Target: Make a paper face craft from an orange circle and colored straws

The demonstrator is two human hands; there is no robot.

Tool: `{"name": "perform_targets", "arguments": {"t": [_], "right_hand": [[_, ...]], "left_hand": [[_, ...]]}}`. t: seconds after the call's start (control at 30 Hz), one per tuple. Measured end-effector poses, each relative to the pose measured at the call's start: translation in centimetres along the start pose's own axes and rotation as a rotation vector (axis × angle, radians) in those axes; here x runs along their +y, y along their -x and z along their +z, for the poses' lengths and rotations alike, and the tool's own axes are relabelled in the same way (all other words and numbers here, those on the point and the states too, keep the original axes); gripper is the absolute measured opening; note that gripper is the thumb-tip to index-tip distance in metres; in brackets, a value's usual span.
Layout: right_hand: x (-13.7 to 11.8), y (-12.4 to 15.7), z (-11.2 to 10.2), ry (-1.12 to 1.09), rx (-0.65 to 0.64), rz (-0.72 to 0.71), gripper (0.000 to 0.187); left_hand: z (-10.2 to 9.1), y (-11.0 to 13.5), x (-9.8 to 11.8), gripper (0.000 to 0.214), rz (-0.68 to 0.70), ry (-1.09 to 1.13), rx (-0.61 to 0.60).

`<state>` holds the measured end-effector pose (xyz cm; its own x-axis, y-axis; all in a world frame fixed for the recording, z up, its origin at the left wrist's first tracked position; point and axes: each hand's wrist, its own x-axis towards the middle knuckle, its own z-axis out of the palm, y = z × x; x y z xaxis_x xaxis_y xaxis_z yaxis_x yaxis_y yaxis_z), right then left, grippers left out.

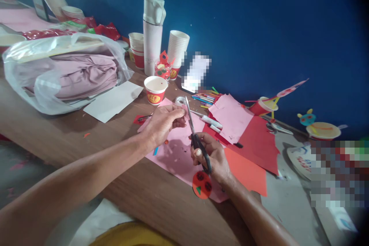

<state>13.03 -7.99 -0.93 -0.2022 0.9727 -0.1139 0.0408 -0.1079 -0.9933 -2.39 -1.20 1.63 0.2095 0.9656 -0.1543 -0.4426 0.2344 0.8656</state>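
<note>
My right hand (pixel 211 155) grips black-handled scissors (pixel 190 118), its fingers around the handles and the blades pointing up and away from me. Across from the blades, my left hand (pixel 167 120) is closed in a pinch. What looks like a small pink scrap shows at its fingertips, close to the scissors, but it is too small to make out surely. Beneath both hands lies a pink paper sheet (pixel 178 157) with small scraps on it. An orange paper circle (pixel 201 185) with two dark round patches and a green triangle lies below the scissors.
A paper cup (pixel 155 91), tape roll (pixel 180 101), markers (pixel 211 122) and coloured pens (pixel 203 99) stand or lie beyond my hands. Red paper (pixel 256 142) is at right. A plastic bag (pixel 31 96), white card (pixel 112 102) and tall bottle (pixel 152 46) are at left and back.
</note>
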Motion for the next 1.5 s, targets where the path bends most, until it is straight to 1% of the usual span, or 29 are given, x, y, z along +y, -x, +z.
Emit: {"name": "perform_targets", "arguments": {"t": [0.33, 0.7, 0.87, 1.07, 1.23, 1.5], "right_hand": [[0.4, 0.2, 0.0, -0.014, 0.038, 0.012, 0.039], [0.5, 0.2, -0.4, -0.005, -0.008, -0.015, 0.038], [0.6, 0.2, -0.4, -0.005, 0.01, -0.001, 0.036], [0.2, 0.2, -0.4, 0.011, 0.031, 0.019, 0.038], [0.1, 0.2, -0.4, 0.004, 0.042, 0.031, 0.037], [-0.1, 0.0, -0.6, 0.026, -0.014, 0.009, 0.038]], "left_hand": [[0.0, -0.1, 0.0, 0.006, -0.009, 0.0, 0.004], [-0.2, -0.2, 0.1, 0.006, 0.004, -0.05, -0.022], [-0.3, -0.2, 0.2, 0.007, -0.012, -0.061, -0.028], [-0.3, -0.3, 0.3, 0.007, -0.026, -0.059, -0.014], [-0.4, -0.2, 0.5, 0.006, -0.034, -0.066, -0.039], [-0.8, -0.5, 1.0, 0.007, -0.092, -0.12, -0.077]]}}
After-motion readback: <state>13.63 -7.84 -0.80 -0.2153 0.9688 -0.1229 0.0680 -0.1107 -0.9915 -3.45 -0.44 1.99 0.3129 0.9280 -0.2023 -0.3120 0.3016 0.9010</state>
